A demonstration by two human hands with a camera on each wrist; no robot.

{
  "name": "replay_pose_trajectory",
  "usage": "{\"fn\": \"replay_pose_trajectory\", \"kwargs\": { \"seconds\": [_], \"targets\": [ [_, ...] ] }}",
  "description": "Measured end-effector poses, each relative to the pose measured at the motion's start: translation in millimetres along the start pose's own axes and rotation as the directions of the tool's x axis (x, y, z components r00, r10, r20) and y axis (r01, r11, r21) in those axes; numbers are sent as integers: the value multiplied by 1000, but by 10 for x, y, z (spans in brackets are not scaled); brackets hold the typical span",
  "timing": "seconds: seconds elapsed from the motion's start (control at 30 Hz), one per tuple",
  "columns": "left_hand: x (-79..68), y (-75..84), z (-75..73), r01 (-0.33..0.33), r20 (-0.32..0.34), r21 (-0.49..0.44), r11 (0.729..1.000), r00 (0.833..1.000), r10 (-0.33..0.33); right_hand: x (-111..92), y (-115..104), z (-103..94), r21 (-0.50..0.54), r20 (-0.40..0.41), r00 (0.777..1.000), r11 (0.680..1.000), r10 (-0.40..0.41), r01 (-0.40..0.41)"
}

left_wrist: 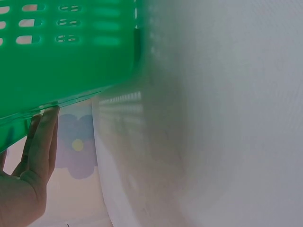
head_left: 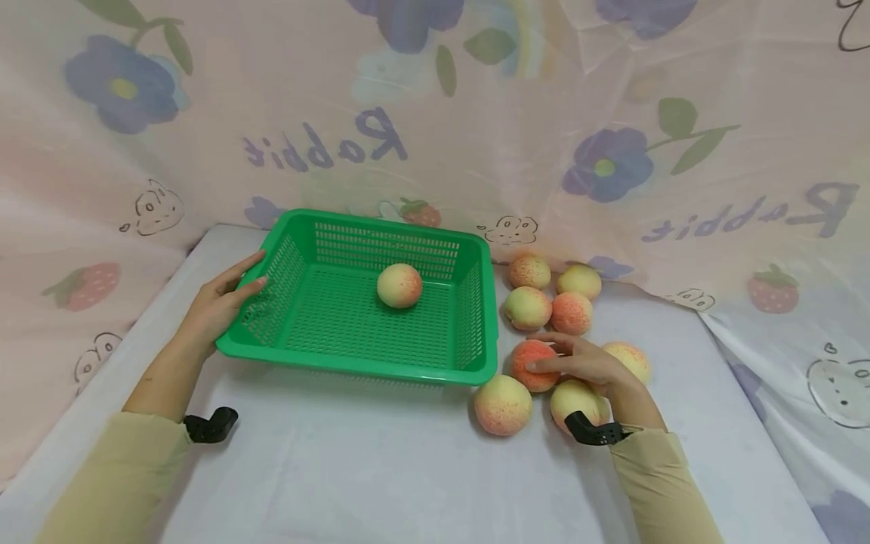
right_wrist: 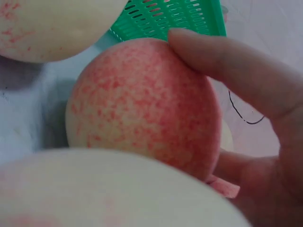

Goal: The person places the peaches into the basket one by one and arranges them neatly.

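A green plastic basket (head_left: 360, 368) with slotted walls sits on the table, one yellow-and-red peach (head_left: 399, 285) inside it. At its left end my left hand (head_left: 214, 306) grips the rim, the thumb over the edge and fingers against the outer side, as the left wrist view also shows the fingers (left_wrist: 42, 137) below the rim. Right of the basket, my right hand (head_left: 587, 364) holds a reddish peach (head_left: 533, 366) between thumb and fingers. In the right wrist view the thumb (right_wrist: 213, 54) lies along the top of that speckled peach (right_wrist: 142, 104).
Several peaches cluster around the right hand: a pale one (head_left: 503, 406) in front, another (head_left: 579, 404) under the wrist, one (head_left: 628, 361) beyond the hand, and a group behind including a red one (head_left: 572, 313). A printed cloth (head_left: 476, 136) hangs behind the white table (head_left: 340, 468).
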State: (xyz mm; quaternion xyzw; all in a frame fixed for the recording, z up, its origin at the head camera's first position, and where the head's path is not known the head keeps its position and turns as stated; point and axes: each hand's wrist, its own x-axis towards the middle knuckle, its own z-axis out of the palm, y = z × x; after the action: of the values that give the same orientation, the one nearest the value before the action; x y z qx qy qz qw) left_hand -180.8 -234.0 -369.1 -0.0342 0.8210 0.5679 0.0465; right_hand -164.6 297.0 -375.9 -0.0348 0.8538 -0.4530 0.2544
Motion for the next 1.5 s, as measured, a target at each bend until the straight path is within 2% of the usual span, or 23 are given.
{"fn": "replay_pose_trajectory", "kwargs": {
  "seconds": [0.2, 0.4, 0.57, 0.8, 0.97, 1.1, 1.33, 1.5],
  "targets": [
    [23, 5, 13, 7, -7, 4, 1000, 1000, -7, 3, -9, 4, -1, -10, 998, 998, 59, -59],
    [17, 14, 23, 2, -1, -10, 1000, 1000, -2, -56, -93, -18, 125, -36, 994, 987, 105, -100],
    [34, 6, 30, 3, 1, -18, 1000, 1000, -3, -100, -207, -74, 191, -66, 993, 978, 95, -80],
    [28, 3, 42, 14, -3, -23, 1000, 1000, -14, -127, -412, -154, 217, -96, 992, 975, 80, -57],
    [20, -5, 17, 14, 0, -37, 999, 1000, -14, -119, -613, -207, 254, -115, 993, 967, 23, 7],
    [17, -16, 2, 19, 5, -48, 999, 1000, -19, -75, -793, -228, 321, -134, 991, 947, 10, 34],
    [7, -14, 17, 17, 8, -58, 998, 1000, -17, 43, -1058, -193, 350, -184, 982, 930, -51, 114],
    [8, -5, 17, 29, 8, -51, 998, 1000, -28, 111, -1195, -160, 345, -173, 984, 934, -40, 99]
  ]
}}
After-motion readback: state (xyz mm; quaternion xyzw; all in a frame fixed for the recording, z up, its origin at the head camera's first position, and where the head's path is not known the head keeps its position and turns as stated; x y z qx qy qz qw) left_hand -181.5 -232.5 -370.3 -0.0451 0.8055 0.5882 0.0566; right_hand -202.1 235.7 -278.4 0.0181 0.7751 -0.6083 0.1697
